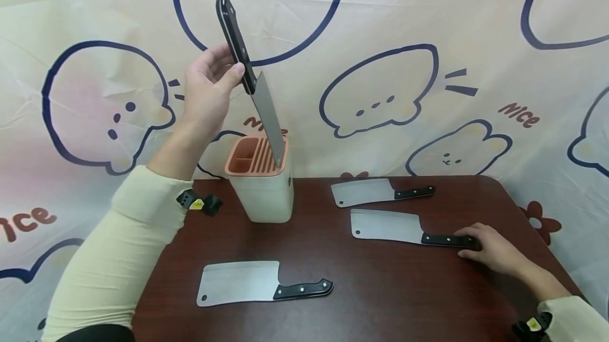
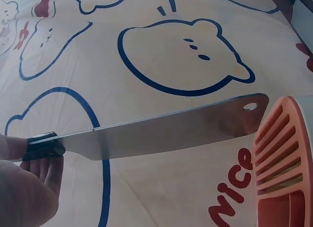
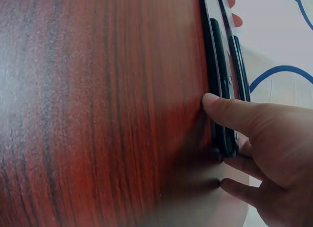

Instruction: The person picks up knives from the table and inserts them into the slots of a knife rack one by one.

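Note:
My left hand (image 1: 209, 85) pinches the black handle of a cleaver (image 1: 267, 117), thumb on one side and fingers on the other. Its blade points down, with the holed end right at the slots of a white knife holder (image 1: 264, 199) with a pink top. In the left wrist view that blade (image 2: 181, 126) reaches across to the slotted top (image 2: 279, 144). Over on the right, my right hand (image 1: 497, 249) grips the handle end of a second cleaver (image 1: 386, 225) lying flat on the table. The right wrist view has the thumb along one side of this handle (image 3: 222, 85).
Behind the second cleaver lies another knife with a broad blade (image 1: 363, 192), its handle pointing right. A further cleaver (image 1: 240, 284) rests near the front left of the brown table (image 1: 380, 294). A patterned cloth (image 1: 295, 19) hangs behind the table's back edge.

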`<state>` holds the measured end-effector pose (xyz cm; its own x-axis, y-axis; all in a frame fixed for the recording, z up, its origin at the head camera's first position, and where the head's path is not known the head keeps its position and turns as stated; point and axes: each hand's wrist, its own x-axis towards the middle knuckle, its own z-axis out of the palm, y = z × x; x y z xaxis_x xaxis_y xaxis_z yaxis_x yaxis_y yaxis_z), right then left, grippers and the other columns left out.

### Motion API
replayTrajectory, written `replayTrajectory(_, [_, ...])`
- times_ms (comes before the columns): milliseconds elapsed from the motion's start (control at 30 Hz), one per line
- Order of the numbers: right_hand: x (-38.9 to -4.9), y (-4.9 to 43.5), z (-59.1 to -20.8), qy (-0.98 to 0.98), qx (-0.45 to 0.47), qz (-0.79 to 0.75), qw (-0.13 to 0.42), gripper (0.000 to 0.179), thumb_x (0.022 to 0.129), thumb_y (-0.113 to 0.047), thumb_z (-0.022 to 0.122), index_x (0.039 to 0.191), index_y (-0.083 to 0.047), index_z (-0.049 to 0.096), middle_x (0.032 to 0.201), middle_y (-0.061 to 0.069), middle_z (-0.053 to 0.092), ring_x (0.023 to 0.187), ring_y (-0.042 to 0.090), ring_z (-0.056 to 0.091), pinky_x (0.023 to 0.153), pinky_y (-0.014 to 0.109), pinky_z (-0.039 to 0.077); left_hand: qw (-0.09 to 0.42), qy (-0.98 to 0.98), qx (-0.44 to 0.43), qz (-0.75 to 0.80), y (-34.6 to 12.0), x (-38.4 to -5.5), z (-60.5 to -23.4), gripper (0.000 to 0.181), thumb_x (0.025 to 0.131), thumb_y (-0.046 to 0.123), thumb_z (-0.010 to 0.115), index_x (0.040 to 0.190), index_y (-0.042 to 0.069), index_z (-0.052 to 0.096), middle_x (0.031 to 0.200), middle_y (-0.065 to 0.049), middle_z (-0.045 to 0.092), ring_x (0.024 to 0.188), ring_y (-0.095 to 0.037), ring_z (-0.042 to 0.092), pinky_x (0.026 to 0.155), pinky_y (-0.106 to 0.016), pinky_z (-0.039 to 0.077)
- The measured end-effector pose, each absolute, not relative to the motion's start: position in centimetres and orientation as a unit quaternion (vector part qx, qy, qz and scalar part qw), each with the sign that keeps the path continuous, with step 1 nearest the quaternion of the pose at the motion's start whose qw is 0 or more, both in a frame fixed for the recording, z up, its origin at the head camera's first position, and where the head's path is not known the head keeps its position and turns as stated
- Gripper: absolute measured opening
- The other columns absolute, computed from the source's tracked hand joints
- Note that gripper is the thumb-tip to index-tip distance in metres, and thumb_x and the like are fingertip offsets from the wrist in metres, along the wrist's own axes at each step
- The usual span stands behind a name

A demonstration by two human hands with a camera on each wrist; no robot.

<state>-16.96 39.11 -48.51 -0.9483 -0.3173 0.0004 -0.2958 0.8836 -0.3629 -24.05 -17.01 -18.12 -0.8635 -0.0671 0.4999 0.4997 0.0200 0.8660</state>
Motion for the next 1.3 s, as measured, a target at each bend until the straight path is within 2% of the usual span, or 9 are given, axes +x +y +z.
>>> replayTrajectory(233, [-16.9,39.1,-48.8,0.969,-0.158,-0.187,0.021,0.034,0.083,-0.016,0.084,0.112,-0.004,0.071,0.107,0.012,0.064,0.101,0.037,0.059,0.085,0.061,0.050,0.217,-0.702,-0.152,-0.661,-16.8,-24.9,-18.9,0.036,0.101,0.003,0.060,0.137,0.002,0.056,0.129,-0.011,0.061,0.122,-0.022,0.059,0.107,-0.028,0.047])
replayTrajectory(700, [-16.6,39.5,-49.0,0.969,-0.157,-0.191,0.022,0.024,0.084,-0.008,0.081,0.105,-0.006,0.071,0.105,0.008,0.064,0.100,0.033,0.061,0.085,0.059,0.052,0.185,-0.735,-0.158,-0.632,-16.3,-26.2,-21.4,0.037,0.102,0.004,0.059,0.138,0.001,0.054,0.131,-0.013,0.061,0.121,-0.022,0.059,0.108,-0.031,0.046])
replayTrajectory(800, [-16.6,39.7,-48.6,0.966,-0.155,-0.201,0.041,0.024,0.084,-0.008,0.081,0.104,-0.007,0.069,0.104,0.005,0.065,0.098,0.029,0.061,0.084,0.056,0.053,0.170,-0.746,-0.157,-0.624,-16.3,-26.3,-22.1,0.038,0.102,0.005,0.059,0.139,0.001,0.053,0.133,-0.013,0.060,0.122,-0.022,0.059,0.109,-0.031,0.045])
replayTrajectory(900, [-16.4,40.0,-47.9,0.963,-0.140,-0.219,0.070,0.023,0.087,-0.013,0.080,0.105,-0.011,0.067,0.104,0.000,0.065,0.095,0.018,0.059,0.080,0.043,0.054,0.153,-0.755,-0.156,-0.619,-16.3,-26.4,-22.9,0.039,0.103,0.007,0.059,0.140,0.003,0.053,0.135,-0.013,0.060,0.124,-0.022,0.058,0.110,-0.032,0.044])
replayTrajectory(1033, [-15.9,40.5,-47.0,0.947,-0.133,-0.273,0.109,0.021,0.091,-0.021,0.077,0.108,-0.014,0.065,0.103,0.000,0.061,0.089,0.009,0.053,0.072,0.027,0.046,0.138,-0.768,-0.156,-0.606,-16.3,-26.4,-23.7,0.040,0.103,0.008,0.060,0.141,0.003,0.052,0.136,-0.013,0.061,0.125,-0.022,0.059,0.109,-0.034,0.046])
replayTrajectory(1133, [-15.6,40.8,-46.5,0.927,-0.141,-0.325,0.121,0.020,0.094,-0.021,0.074,0.110,-0.012,0.064,0.101,0.003,0.061,0.088,0.009,0.053,0.070,0.024,0.042,0.133,-0.771,-0.153,-0.603,-16.2,-26.5,-24.3,0.040,0.102,0.006,0.061,0.141,0.001,0.052,0.135,-0.015,0.061,0.124,-0.024,0.060,0.107,-0.034,0.048])
replayTrajectory(1300, [-15.1,41.4,-45.6,0.900,-0.139,-0.399,0.110,0.021,0.100,-0.018,0.067,0.118,-0.008,0.062,0.103,0.005,0.062,0.091,0.014,0.056,0.068,0.027,0.045,0.126,-0.770,-0.158,-0.605,-16.0,-26.6,-25.2,0.039,0.102,0.005,0.061,0.140,0.000,0.053,0.134,-0.016,0.062,0.123,-0.025,0.060,0.106,-0.037,0.048])
